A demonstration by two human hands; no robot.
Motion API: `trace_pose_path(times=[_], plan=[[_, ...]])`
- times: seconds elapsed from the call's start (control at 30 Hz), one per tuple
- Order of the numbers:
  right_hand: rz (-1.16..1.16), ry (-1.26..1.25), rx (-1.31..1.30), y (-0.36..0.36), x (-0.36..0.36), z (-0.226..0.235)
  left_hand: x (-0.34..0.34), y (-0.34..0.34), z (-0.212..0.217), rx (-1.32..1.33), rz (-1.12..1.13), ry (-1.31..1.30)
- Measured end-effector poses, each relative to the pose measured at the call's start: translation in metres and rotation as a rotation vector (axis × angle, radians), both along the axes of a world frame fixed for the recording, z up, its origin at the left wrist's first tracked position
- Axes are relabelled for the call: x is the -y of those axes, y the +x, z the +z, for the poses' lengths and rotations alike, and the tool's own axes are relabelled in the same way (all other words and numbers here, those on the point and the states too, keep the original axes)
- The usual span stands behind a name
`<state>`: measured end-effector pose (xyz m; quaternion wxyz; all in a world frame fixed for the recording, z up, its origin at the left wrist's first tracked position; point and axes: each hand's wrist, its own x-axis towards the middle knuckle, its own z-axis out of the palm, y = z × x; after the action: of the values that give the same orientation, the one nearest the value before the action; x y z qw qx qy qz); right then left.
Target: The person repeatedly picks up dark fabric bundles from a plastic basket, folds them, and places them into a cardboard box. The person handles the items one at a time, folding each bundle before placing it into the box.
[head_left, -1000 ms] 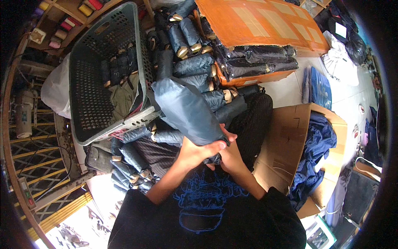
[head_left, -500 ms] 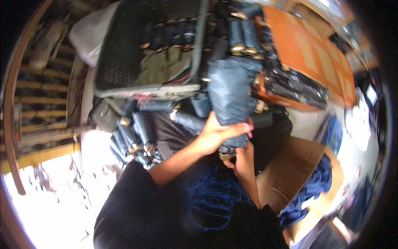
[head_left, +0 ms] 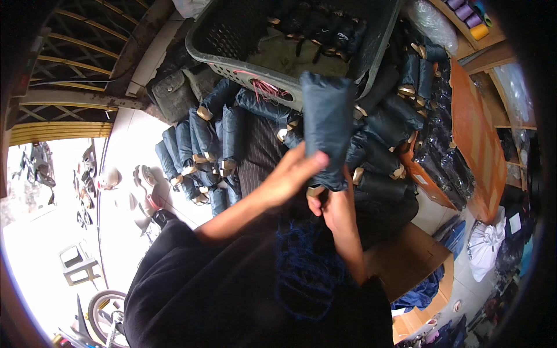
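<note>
A dark blue stuffed fabric pouch [head_left: 326, 110] stands upright between my hands, its plump end pointing away from me. My left hand [head_left: 290, 177] holds it from the left, thumb on its front face, with the other fingers mostly hidden behind. At the near end, my right hand [head_left: 335, 209] is closed around the bottom, beside a small beige fitting [head_left: 315, 191]; part of its grip is hidden. Similar blue pouches with beige ends lie heaped on the left [head_left: 194, 142] and on the right [head_left: 389, 127].
Ahead stands a dark plastic basket [head_left: 249, 72] holding dark pouches and olive cloth. An orange box [head_left: 478, 145] with black plastic-wrapped packs is at right. Near my right elbow sits an open cardboard box [head_left: 406, 255] with blue cloth. Shoes [head_left: 145, 180] lie on the left floor.
My left hand no longer wraps across the pouch's front; its thumb now rests toward the left side. The right hand stays at the near end. The whole view has shifted.
</note>
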<state>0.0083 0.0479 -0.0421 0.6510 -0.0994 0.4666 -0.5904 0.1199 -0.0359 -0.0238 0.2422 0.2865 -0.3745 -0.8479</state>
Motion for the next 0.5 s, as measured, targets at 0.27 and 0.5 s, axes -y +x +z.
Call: trace_pose_path(times=[0.27,0.5], plan=[[0.100,-0.244,0.148,0.024,0.013,-0.002,0.009,0.034,-0.022,-0.217,0.399,0.007],[0.391,-0.160,-0.155,0.021,0.011,-0.009,0.010,0.032,-0.039,-0.172,0.423,-0.026]])
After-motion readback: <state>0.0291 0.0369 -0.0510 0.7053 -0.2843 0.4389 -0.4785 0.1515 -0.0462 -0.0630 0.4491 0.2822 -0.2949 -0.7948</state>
